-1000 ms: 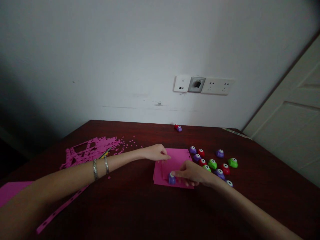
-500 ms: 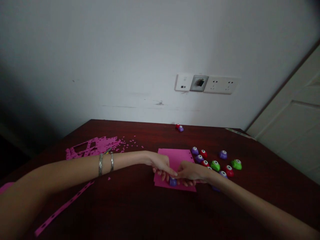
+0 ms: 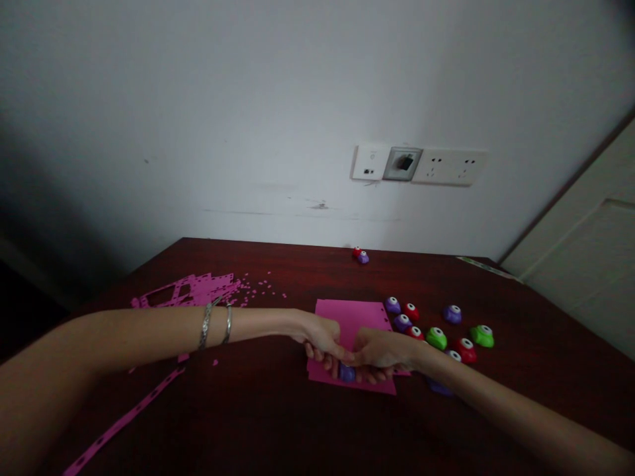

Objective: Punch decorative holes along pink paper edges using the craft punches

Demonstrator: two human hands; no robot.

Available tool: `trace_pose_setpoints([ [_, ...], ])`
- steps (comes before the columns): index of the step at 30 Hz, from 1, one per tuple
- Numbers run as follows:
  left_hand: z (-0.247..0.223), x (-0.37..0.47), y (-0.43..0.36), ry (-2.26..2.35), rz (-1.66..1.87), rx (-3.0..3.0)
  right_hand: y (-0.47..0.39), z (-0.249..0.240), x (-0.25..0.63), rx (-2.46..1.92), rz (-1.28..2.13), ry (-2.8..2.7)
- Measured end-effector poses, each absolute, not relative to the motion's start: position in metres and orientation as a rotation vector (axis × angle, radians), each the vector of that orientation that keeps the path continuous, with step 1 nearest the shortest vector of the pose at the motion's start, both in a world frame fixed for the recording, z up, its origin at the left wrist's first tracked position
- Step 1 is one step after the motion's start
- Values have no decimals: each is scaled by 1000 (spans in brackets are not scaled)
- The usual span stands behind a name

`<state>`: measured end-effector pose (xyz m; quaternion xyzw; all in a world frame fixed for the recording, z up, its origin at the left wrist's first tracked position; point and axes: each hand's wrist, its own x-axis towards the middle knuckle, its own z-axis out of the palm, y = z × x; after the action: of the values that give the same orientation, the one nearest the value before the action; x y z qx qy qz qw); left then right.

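Note:
A purple craft paper punch (image 3: 347,373) is gripped between my left hand (image 3: 321,336) and my right hand (image 3: 385,350), low over the front part of a pink paper sheet (image 3: 351,315). Both thumbs meet on top of the punch, and the other fingers curl below it at either side. Small dark holes line the paper's right edge. My hands hide much of the sheet's middle. Several red, purple and green punches, such as a green one (image 3: 436,338), sit just right of the sheet.
Punched pink scraps (image 3: 208,288) and tiny cut-outs (image 3: 258,285) are spread at the left. A long punched strip (image 3: 126,420) lies near the front left. Two small punches (image 3: 363,257) stand at the back edge, below wall sockets (image 3: 446,166).
The view has shifted slightly, so the table items appear a little lower and further right. Both hands stay closed on the purple punch, thumbs together on top.

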<state>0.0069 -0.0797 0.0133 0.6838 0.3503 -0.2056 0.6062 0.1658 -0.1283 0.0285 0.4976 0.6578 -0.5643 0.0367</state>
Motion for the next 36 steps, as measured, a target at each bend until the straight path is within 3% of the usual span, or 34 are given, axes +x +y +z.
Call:
trace_pose_setpoints([
  [11,30,6,-97,926,-420,1934,-137,25,164,1516,-1550,2065],
  [17,36,4,-68,1001,-259,2163,-145,17,163,1673,-1387,2101],
  [24,13,1,-43,1193,-212,2226,-161,6,164,2028,-698,2519],
  [36,6,2,-46,1220,-200,2283,-191,-7,152,2108,-387,2581],
])
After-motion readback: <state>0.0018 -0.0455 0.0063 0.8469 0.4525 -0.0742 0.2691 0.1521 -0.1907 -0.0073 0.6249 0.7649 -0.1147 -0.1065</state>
